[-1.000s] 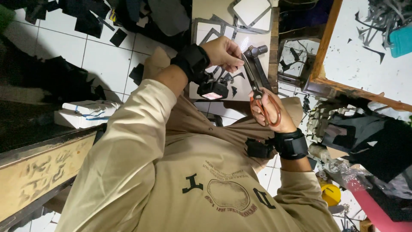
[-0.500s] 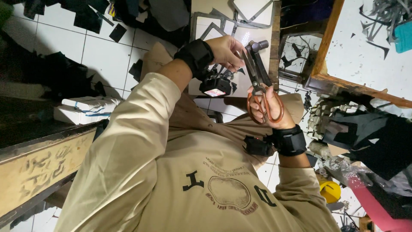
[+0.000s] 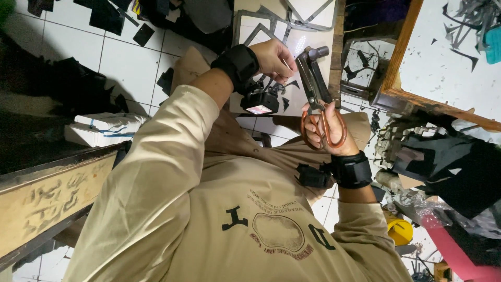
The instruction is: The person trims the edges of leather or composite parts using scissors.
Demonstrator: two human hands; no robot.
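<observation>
**Two hands, big scissors and a small dark scrap**

A person in a tan long-sleeved shirt (image 3: 172,209) fills most of the view. Past the arms lies the white tiled floor (image 3: 68,47), strewn with black scraps. A pale board (image 3: 271,31) with grey cut-out shapes sits behind the hands. At the side stands a wooden-edged table (image 3: 417,99) with a white top.

The right hand (image 3: 326,133) is curled tight through the orange loops of the big scissors (image 3: 315,94). The dark blades point away from the body and look nearly closed, though the view is poor there. The left hand (image 3: 274,57) is just beside the blades, its fingers pinched on what seems to be a small dark scrap (image 3: 292,83). Both wrists wear black bands.
</observation>
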